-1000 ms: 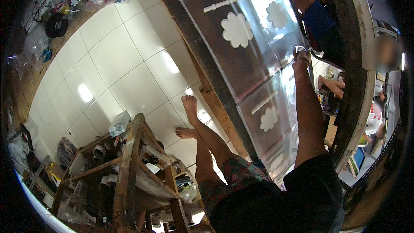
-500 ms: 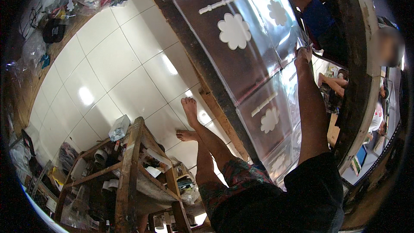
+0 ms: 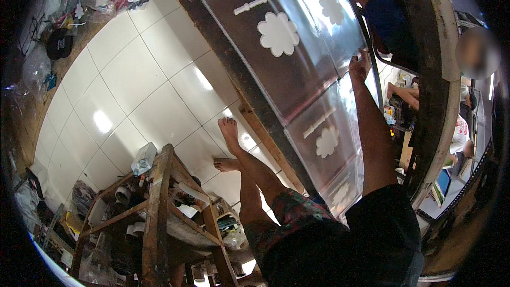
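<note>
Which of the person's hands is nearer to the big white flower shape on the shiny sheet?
The right hand. It rests on the sheet's far edge, to the right of the flower shape. The left hand is not in view.

Glossy white tile floor (image 3: 133, 90); cluttered wooden rack (image 3: 159, 212).

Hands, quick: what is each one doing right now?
Right hand: gripping the far edge of the shiny metal sheet.
Left hand: not in view, so it cannot be told.
</note>
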Demonstrator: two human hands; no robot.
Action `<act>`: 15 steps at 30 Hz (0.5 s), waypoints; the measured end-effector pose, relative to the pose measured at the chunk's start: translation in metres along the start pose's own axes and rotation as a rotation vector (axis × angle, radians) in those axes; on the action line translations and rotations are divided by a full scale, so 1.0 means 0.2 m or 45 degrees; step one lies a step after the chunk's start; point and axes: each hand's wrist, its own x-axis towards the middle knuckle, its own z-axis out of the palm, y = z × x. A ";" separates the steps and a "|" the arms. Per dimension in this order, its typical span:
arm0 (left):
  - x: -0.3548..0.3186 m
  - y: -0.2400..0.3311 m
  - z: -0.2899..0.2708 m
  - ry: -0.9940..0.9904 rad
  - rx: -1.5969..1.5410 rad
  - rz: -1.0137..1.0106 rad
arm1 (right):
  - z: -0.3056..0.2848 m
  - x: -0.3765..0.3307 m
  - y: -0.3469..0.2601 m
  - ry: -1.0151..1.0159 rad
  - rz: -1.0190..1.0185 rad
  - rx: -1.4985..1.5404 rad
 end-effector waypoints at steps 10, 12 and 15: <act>0.04 0.06 0.05 0.129 -0.208 -0.004 | -0.17 -0.10 -0.32 0.080 0.308 0.476; 0.02 0.11 0.01 0.150 -0.208 -0.123 | -0.35 -0.12 -0.58 -0.034 0.369 0.838; 0.04 0.15 -0.13 -0.089 -0.205 -0.329 | -0.74 -0.20 -1.01 -0.252 0.353 1.141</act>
